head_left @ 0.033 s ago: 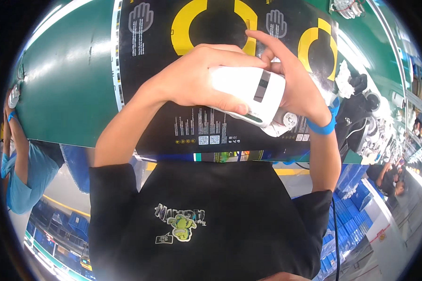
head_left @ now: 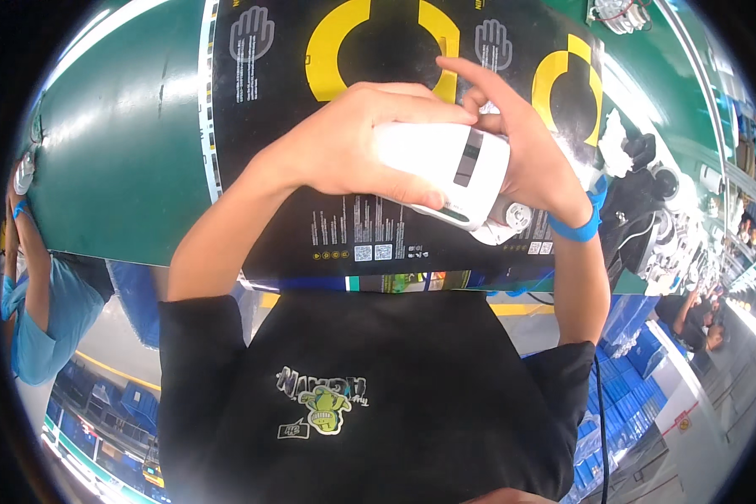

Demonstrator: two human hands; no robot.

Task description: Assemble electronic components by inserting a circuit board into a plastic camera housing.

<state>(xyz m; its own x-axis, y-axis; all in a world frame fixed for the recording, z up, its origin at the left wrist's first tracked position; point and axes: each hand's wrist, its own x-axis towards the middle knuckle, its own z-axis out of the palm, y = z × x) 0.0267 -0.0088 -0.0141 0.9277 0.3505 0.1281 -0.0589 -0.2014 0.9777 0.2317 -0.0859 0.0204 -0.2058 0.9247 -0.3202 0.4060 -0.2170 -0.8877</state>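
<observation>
Both my hands hold one white box-shaped device [head_left: 449, 168] that has a dark narrow window and a round knob at its right end. My left hand [head_left: 353, 139] wraps over its left half with the thumb underneath. My right hand [head_left: 525, 147], with a blue wristband [head_left: 581, 225], cups the right end, and its index finger is stretched out over the top. The device hangs above a black mat [head_left: 269, 126] printed with yellow rings and white hand outlines. The mat lies on a green table [head_left: 118, 160].
A person in a light blue top [head_left: 38, 311] stands at the left edge. Black machine parts [head_left: 647, 210] and a white crumpled cloth [head_left: 617, 139] lie at the table's right. Blue crates [head_left: 638, 370] are stacked lower right, with other people [head_left: 697, 323] beyond them.
</observation>
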